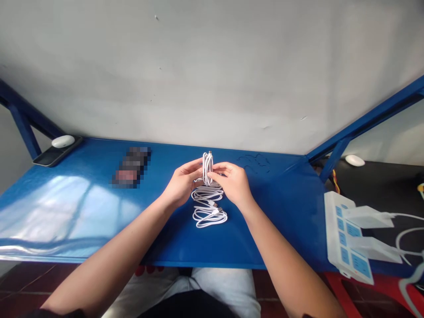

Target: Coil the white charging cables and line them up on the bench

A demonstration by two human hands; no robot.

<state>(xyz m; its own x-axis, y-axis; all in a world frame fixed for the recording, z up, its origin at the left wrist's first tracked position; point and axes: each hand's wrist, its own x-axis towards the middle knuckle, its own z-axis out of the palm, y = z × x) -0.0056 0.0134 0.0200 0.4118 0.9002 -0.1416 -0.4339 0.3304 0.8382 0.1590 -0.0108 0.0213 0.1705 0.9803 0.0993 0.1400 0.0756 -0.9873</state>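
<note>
A coiled white cable [207, 167] stands upright between my two hands above the blue table [99, 207]. My left hand [183, 182] pinches the coil from the left, fingers curled round it. Opposite it, my right hand [232, 181] grips the same coil from the right with thumb and fingers closed. Below the hands, more white cables [209, 207] lie in loose coils on the table, one with a small plug end showing.
A phone with a white oval object [62, 141] on it lies at the far left corner. A blurred dark item [130, 168] sits left of the hands. At the right edge, a white power strip [347, 238] holds two white adapters with cords. A wall stands behind the table.
</note>
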